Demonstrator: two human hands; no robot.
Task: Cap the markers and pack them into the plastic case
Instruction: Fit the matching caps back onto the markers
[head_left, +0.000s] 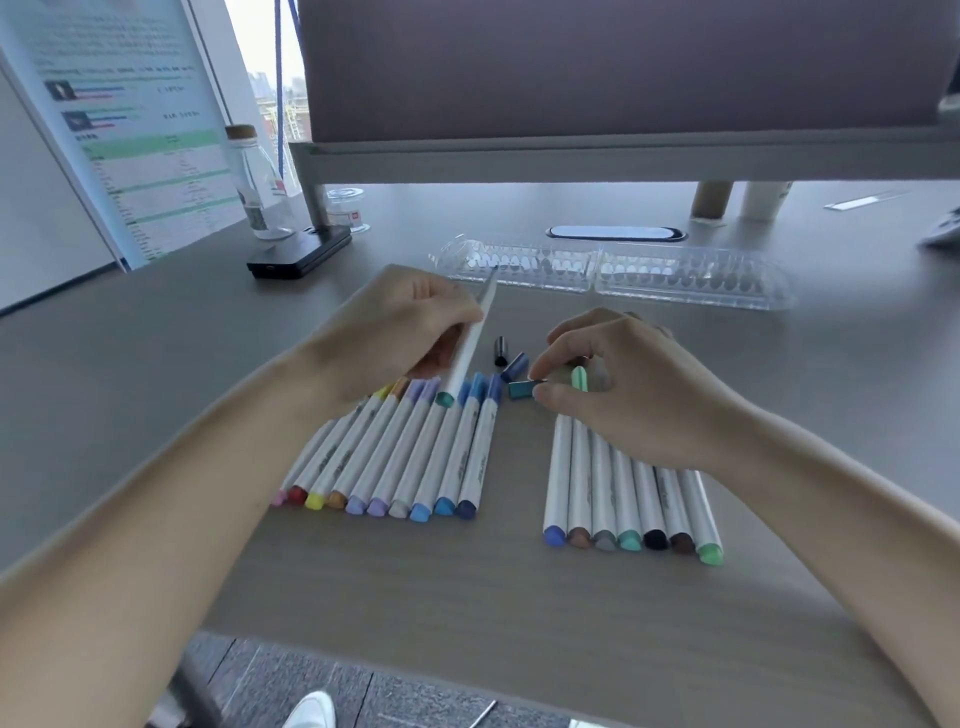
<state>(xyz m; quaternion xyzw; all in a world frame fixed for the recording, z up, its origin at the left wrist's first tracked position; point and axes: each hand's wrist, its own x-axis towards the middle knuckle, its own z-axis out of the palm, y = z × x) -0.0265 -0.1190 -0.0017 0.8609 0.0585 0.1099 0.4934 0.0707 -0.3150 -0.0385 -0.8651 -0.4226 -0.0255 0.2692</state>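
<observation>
My left hand (400, 332) grips a white marker (470, 353) tilted over the table, its teal end pointing down toward me. My right hand (623, 384) pinches a teal cap (522, 388) between thumb and forefinger, just right of that marker's end. Loose caps lie close by: a black one (500, 351), a dark blue one (514, 366) and a light green one (579, 378). A row of capped markers (410, 457) lies on the left. A second row of markers (628, 499) lies under my right wrist. The clear plastic case (613, 273) lies open behind.
A glass bottle with a cork (257, 182) and a black monitor base (298, 254) stand at the back left. A board with printed sheets (130, 130) leans at the left. The monitor (623, 67) hangs above. The table edge (467, 675) is near me.
</observation>
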